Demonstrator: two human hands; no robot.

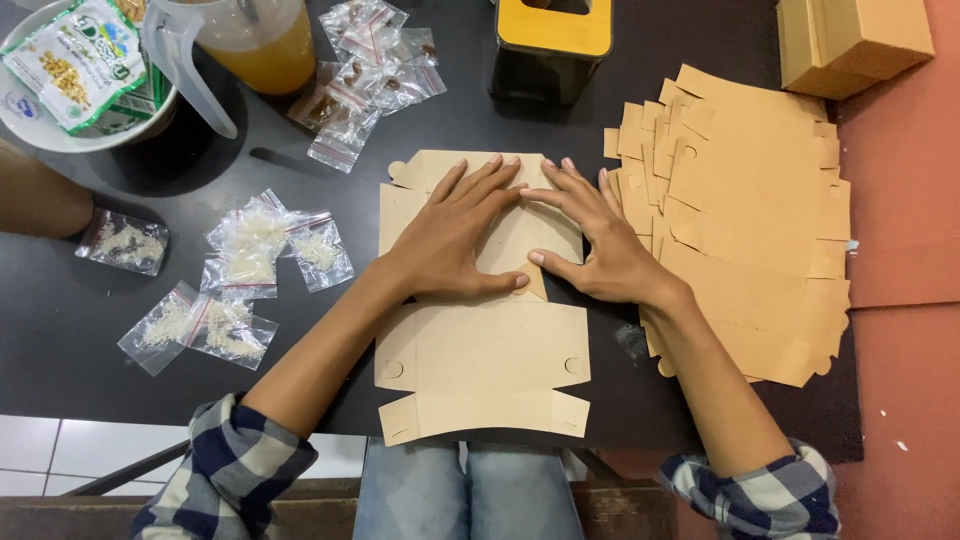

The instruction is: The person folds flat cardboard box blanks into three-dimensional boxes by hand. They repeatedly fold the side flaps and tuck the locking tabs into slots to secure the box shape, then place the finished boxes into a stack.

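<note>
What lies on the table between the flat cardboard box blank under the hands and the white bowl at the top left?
In the head view, small clear bags of white grains lie on the black table between the box blank and the bowl.

box blank (480, 350) centre, under both hands | blank stack (750, 220) right | sachets (240, 270) left | jug (255, 35) behind

We count two hands (455, 240), one flat cardboard sheet (480, 360) under them, one stack of sheets (750, 220), one jug (255, 35), one bowl (60, 125), and two clusters of small bags (250, 245).
</note>
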